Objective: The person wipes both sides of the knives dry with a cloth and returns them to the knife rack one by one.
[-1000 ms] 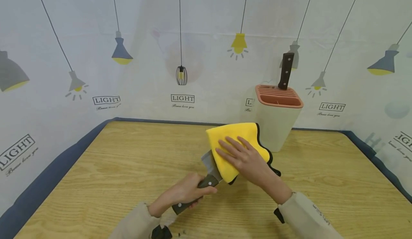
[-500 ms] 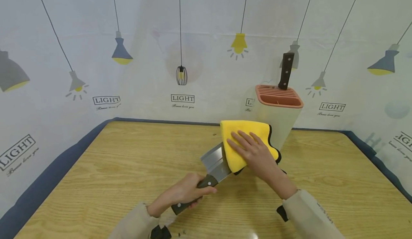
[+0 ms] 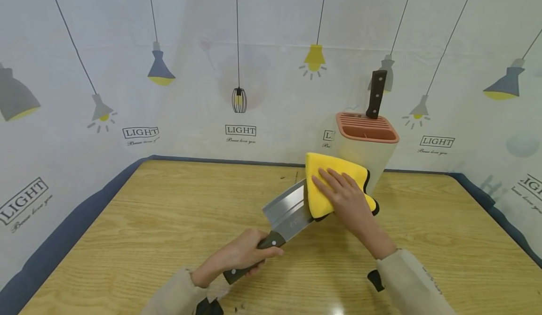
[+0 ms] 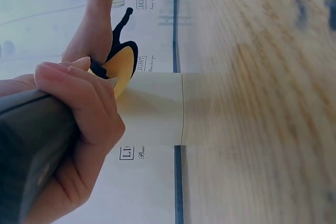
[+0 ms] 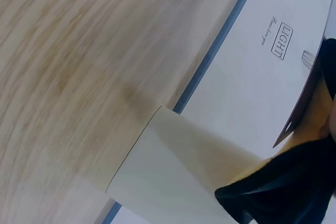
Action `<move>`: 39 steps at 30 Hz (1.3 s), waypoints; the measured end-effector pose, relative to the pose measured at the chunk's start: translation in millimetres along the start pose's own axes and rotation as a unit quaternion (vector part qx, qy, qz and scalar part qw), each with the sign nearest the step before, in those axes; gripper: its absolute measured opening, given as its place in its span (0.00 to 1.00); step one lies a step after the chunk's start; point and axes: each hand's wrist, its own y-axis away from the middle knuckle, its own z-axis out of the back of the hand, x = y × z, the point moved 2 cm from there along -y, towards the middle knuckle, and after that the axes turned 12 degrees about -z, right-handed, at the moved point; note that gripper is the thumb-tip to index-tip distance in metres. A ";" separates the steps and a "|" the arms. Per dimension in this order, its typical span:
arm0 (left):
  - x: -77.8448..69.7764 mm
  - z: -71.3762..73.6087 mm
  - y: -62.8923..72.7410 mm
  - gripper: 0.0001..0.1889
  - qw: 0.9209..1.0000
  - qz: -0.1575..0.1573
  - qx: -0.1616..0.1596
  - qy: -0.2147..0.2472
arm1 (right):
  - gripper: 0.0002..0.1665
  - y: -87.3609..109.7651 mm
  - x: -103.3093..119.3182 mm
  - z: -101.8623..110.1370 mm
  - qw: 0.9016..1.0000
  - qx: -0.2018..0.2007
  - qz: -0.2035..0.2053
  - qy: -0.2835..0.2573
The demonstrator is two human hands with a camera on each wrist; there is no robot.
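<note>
In the head view my left hand (image 3: 247, 251) grips the dark riveted handle of a cleaver (image 3: 288, 211), its broad steel blade angled up and to the right above the table. My right hand (image 3: 345, 199) holds a yellow cloth (image 3: 317, 204) with black edging over the tip end of the blade. The fingers lie spread across the cloth; the thumb is hidden underneath. Close up in the left wrist view, my left fingers wrap the cleaver handle (image 4: 31, 150). The cloth's dark side (image 5: 283, 182) and the thin blade edge (image 5: 302, 108) show in the right wrist view.
Just behind the cloth stands a cream knife block (image 3: 366, 157) with a salmon slotted top. One dark-handled knife (image 3: 376, 93) is upright in it. The wooden table (image 3: 169, 211) ends at a printed backdrop (image 3: 190, 70) with a blue border.
My right hand and the cloth have slid right and away along the blade, uncovering more steel. The left hand and the cleaver handle have stayed almost in place.
</note>
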 end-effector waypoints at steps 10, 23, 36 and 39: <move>1.3 0.6 1.5 0.14 1.000 0.002 -0.004 -0.004 | 0.28 2.5 -5.8 -1.2 1.000 -0.007 -0.026 0.000; 2.9 2.3 -0.8 0.17 1.000 0.006 0.001 -0.003 | 0.31 1.3 11.9 5.0 1.000 -0.005 0.019 0.019; -0.3 3.4 -3.3 0.15 1.000 0.013 0.000 0.012 | 0.33 1.6 37.7 9.5 0.997 -0.001 0.077 0.019; -1.2 3.9 -3.8 0.16 1.000 0.015 0.000 0.012 | 0.33 2.0 42.4 10.7 0.996 -0.003 0.091 0.009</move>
